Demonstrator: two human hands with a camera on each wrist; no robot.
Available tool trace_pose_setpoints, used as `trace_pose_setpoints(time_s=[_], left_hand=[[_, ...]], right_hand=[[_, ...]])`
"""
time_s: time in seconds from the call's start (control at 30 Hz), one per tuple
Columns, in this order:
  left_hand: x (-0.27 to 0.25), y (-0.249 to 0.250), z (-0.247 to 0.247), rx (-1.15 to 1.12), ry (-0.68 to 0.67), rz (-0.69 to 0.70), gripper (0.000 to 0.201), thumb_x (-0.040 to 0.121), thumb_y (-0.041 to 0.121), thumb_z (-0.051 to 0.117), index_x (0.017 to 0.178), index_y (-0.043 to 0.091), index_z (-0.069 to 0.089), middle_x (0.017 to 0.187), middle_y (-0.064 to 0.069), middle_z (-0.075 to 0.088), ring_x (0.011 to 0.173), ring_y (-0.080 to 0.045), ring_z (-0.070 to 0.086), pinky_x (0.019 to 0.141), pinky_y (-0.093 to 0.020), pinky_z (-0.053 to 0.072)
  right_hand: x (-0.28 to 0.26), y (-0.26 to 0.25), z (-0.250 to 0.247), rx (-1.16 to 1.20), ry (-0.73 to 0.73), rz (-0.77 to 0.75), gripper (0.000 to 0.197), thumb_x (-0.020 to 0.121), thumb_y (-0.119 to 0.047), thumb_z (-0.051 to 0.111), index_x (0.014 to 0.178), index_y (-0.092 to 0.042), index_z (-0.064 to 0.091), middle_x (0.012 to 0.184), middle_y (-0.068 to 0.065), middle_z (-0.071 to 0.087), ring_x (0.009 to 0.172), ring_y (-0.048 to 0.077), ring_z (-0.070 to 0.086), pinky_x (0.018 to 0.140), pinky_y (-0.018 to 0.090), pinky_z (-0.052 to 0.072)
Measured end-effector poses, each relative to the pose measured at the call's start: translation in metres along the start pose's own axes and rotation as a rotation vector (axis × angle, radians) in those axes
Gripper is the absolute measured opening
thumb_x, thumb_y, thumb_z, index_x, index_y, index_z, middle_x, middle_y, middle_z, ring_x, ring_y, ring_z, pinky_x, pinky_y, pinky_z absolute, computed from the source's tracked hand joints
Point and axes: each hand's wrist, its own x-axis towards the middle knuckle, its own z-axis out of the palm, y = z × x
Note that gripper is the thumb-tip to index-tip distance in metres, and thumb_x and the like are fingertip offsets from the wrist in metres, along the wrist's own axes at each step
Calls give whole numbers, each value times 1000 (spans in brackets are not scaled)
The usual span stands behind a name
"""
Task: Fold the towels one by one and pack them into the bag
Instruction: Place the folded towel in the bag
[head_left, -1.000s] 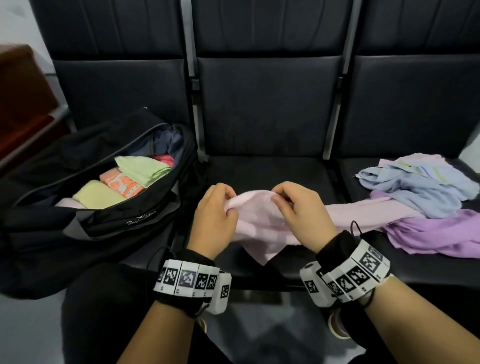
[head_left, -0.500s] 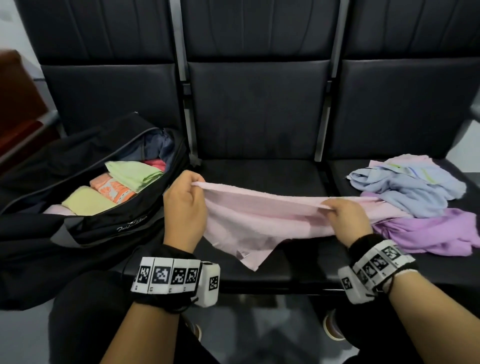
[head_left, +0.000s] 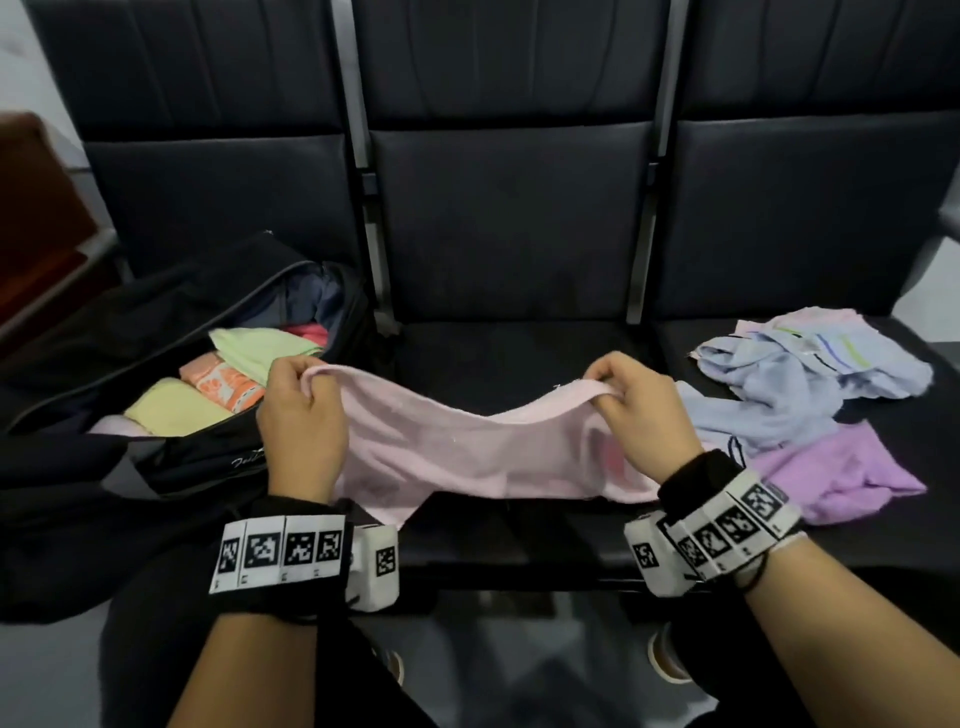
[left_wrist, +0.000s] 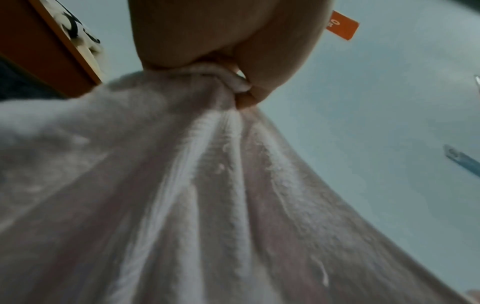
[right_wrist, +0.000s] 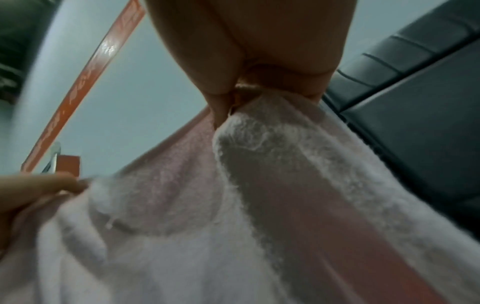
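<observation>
My left hand (head_left: 301, 426): raised over the front of the middle seat, fingers (head_left: 291, 371) curled over the top edge of the pink towel (head_left: 467, 452), pinching one end of it.
Left wrist view: my thumb and fingers (left_wrist: 254, 90) bunch the towel's rolled hem, and the cloth fans down from the pinch in long creases.
My right hand (head_left: 644, 410): level with the left and well apart from it, fingers (head_left: 608, 371) closed on the other end of the same top edge.
Right wrist view: the fingers (right_wrist: 221, 107) nip a gathered corner of the towel; my other hand (right_wrist: 31, 191) shows at the left edge, holding the far end.
Pink towel: spread between my two hands, its top edge sagging in the middle, its lower part draped on the middle seat of the bench (head_left: 519, 353) with one corner hanging past the front edge.
Bag (head_left: 171, 457): black, lying open on the left seat just beside my left hand.
In the bag: a folded yellow towel (head_left: 166, 410), an orange patterned one (head_left: 223, 387), a light green one (head_left: 254, 348) and a strip of red cloth (head_left: 311, 332), side by side.
Unfolded pile: a blue towel (head_left: 769, 395), a striped pale one (head_left: 852, 353) and a purple towel (head_left: 841, 473) heaped loosely on the right seat, near my right hand.
</observation>
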Motion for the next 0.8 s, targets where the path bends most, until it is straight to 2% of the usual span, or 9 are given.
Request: trace_pose_setpoints(time_s=[0.07, 0.13, 0.23, 0.3, 0.43, 0.5, 0.6, 0.7, 0.8], left_hand=[[-1, -9, -6, 45, -43, -40, 7, 90, 19, 53, 97, 21, 53, 88, 10, 57, 88, -19, 53, 78, -30, 38], [0, -16, -9, 101, -110, -44, 12, 89, 13, 54, 99, 19, 54, 95, 3, 59, 90, -20, 54, 78, -30, 38], [3, -24, -9, 247, -226, -23, 20, 90, 5, 48, 101, 12, 63, 105, -9, 64, 100, -28, 57, 85, -38, 44], [1, -25, -7, 301, -271, -2, 25, 90, 4, 47, 99, 11, 69, 104, -15, 66, 101, -33, 59, 87, -41, 47], [-17, -13, 13, 176, -370, 38, 26, 93, 5, 51, 95, 17, 73, 89, -2, 71, 88, -20, 65, 70, -27, 46], [-30, 1, 29, 122, -437, 87, 27, 93, 3, 51, 102, 18, 71, 94, 5, 71, 89, -8, 63, 74, -20, 45], [-49, 25, 47, -4, -570, 144, 38, 91, -3, 46, 106, 26, 66, 101, 13, 68, 91, 8, 61, 81, -8, 44], [-63, 42, 58, -45, -760, 201, 38, 91, -5, 47, 102, 20, 73, 106, 5, 72, 100, -2, 64, 91, -17, 49], [-70, 48, 63, 11, -860, 219, 27, 91, 8, 59, 108, 21, 75, 108, 4, 69, 105, -3, 63, 94, -22, 49]], right_hand=[[-1, 8, 7, 17, -35, 24, 22, 91, -15, 61, 78, -32, 60, 74, -14, 65, 74, 3, 60, 67, 22, 45], [-2, 12, 9, 52, -55, 43, 20, 93, -19, 61, 77, -31, 63, 75, -16, 65, 75, 3, 61, 68, 24, 44], [-5, 13, 6, 93, -65, 57, 22, 93, -15, 60, 77, -29, 67, 74, -14, 66, 74, 4, 61, 70, 25, 44], [-7, 11, 5, 118, -83, 60, 21, 92, -14, 60, 80, -27, 71, 77, -10, 69, 78, 7, 63, 74, 30, 49], [-12, -7, 13, 202, -58, 36, 13, 85, -16, 66, 77, -26, 67, 72, -10, 68, 70, 5, 62, 71, 31, 51], [-14, -19, 21, 209, -102, -13, 9, 84, -20, 66, 77, -25, 66, 70, -12, 67, 67, 3, 61, 68, 29, 50], [-17, -32, 31, 158, -210, -102, 11, 88, -20, 63, 81, -26, 69, 77, -13, 69, 77, 5, 65, 73, 26, 50], [-18, -36, 31, 141, -231, -103, 11, 90, -19, 63, 83, -24, 70, 77, -8, 69, 78, 8, 65, 75, 32, 52], [-19, -36, 27, 156, -174, -77, 11, 89, -19, 66, 80, -26, 67, 72, -10, 68, 72, 7, 64, 71, 26, 51]])
